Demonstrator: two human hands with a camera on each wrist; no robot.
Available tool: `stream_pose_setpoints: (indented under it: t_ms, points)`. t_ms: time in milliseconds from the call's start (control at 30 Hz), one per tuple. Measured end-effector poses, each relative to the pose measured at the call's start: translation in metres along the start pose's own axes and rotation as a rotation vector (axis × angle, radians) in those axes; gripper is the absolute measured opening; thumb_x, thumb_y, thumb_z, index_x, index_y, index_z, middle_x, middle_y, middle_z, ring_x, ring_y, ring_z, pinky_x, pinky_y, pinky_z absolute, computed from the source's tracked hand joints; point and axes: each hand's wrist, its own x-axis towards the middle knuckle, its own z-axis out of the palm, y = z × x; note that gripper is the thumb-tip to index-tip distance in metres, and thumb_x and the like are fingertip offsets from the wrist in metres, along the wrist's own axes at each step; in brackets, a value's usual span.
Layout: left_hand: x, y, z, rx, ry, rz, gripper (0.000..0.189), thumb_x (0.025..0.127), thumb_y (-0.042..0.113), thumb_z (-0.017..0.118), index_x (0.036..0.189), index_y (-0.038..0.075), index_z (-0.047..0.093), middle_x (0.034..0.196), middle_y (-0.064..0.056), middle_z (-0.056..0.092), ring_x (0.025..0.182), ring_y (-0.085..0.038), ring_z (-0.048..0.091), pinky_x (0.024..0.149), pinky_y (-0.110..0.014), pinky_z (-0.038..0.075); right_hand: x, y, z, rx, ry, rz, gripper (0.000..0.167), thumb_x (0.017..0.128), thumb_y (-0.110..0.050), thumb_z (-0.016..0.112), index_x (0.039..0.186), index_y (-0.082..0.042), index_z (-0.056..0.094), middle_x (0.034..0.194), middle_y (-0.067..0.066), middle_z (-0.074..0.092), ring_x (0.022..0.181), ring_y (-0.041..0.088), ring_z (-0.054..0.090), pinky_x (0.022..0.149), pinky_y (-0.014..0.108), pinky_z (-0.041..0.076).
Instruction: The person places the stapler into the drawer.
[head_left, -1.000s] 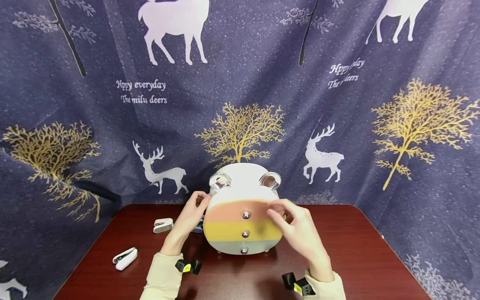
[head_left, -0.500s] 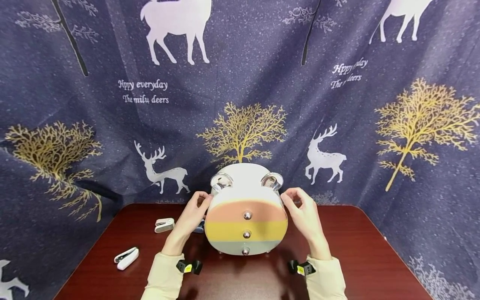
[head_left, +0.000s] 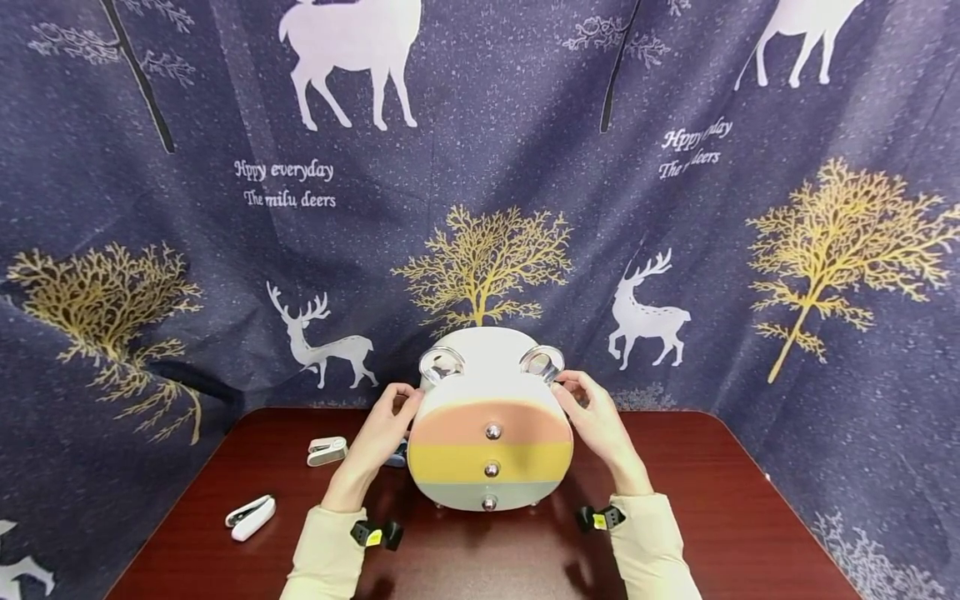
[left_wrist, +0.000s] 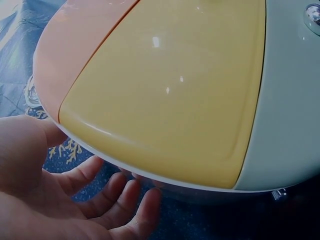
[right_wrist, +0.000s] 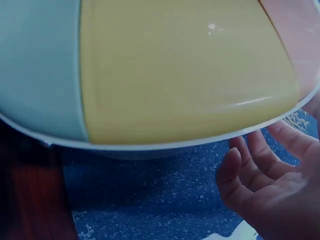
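Note:
In the head view, a small white drawer box (head_left: 487, 362) with two silvery ear-like rings on top stands in the middle of the table. Its rounded front carries a pink-orange drawer (head_left: 450, 423), a yellow drawer (head_left: 450, 462) and a pale green drawer (head_left: 450, 493), each with a silver knob, all pushed in. My left hand (head_left: 384, 433) rests its loosely bent fingers against the box's left side. On the opposite side, my right hand (head_left: 597, 419) has its fingertips at the upper edge. The wrist views show the fingers of both hands spread along the box's sides, not wrapped round anything.
Left of the box lie a white stapler (head_left: 252, 517) and a beige stapler (head_left: 326, 451). A dark blue object (head_left: 397, 454) is partly hidden behind my left hand. The reddish-brown table (head_left: 712, 500) ends at a deer-patterned cloth (head_left: 480, 167) behind.
My right hand has moved from in front of the pink-orange drawer out to the box's right side, then slightly inward against it. The left hand has stayed in place.

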Motion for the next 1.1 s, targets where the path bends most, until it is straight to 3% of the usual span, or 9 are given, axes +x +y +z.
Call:
stream_pose_setpoints:
  t_ms: [200, 467, 733, 933, 1100]
  points:
    - [-0.001, -0.002, -0.001, 0.0, 0.007, -0.013, 0.037, 0.101, 0.041, 0.053, 0.118, 0.009, 0.049, 0.104, -0.011, 0.052, 0.085, -0.02, 0.055, 0.071, -0.034, 0.05, 0.003, 0.028, 0.008, 0.0, 0.016, 0.028, 0.024, 0.1, -0.025, 0.059, 0.117, -0.008, 0.064, 0.096, 0.006, 0.061, 0.085, 0.018, 0.054, 0.077, 0.031, 0.043]
    - [-0.002, -0.003, -0.001, 0.002, 0.014, -0.005, 0.035, 0.101, 0.039, 0.053, 0.116, 0.008, 0.049, 0.102, -0.013, 0.052, 0.084, -0.022, 0.055, 0.07, -0.034, 0.05, -0.012, -0.005, 0.007, 0.028, 0.048, 0.04, 0.019, 0.098, -0.014, 0.058, 0.11, 0.001, 0.062, 0.091, 0.01, 0.062, 0.081, 0.018, 0.055, 0.073, 0.029, 0.042]
    - [-0.003, -0.003, 0.0, 0.009, 0.017, -0.007, 0.034, 0.101, 0.039, 0.053, 0.116, 0.009, 0.05, 0.104, -0.013, 0.053, 0.087, -0.022, 0.055, 0.072, -0.034, 0.05, -0.004, 0.028, 0.012, -0.025, 0.075, 0.048, 0.022, 0.1, -0.025, 0.057, 0.11, -0.006, 0.063, 0.095, 0.006, 0.063, 0.087, 0.016, 0.057, 0.075, 0.03, 0.044]
    - [-0.006, -0.002, 0.0, 0.032, 0.025, -0.009, 0.033, 0.101, 0.039, 0.053, 0.116, 0.01, 0.051, 0.104, -0.011, 0.055, 0.09, -0.021, 0.056, 0.075, -0.036, 0.051, -0.006, 0.03, 0.013, 0.025, 0.079, 0.065, 0.028, 0.1, -0.033, 0.056, 0.111, -0.009, 0.063, 0.099, 0.008, 0.063, 0.09, 0.018, 0.058, 0.079, 0.033, 0.044]
    - [-0.014, 0.001, -0.001, 0.088, 0.036, 0.011, 0.034, 0.101, 0.037, 0.053, 0.116, 0.007, 0.054, 0.106, -0.011, 0.057, 0.091, -0.021, 0.056, 0.077, -0.039, 0.05, -0.006, 0.026, 0.011, 0.019, 0.076, 0.093, 0.027, 0.101, -0.031, 0.056, 0.112, -0.008, 0.063, 0.099, 0.008, 0.063, 0.09, 0.018, 0.058, 0.079, 0.031, 0.044]
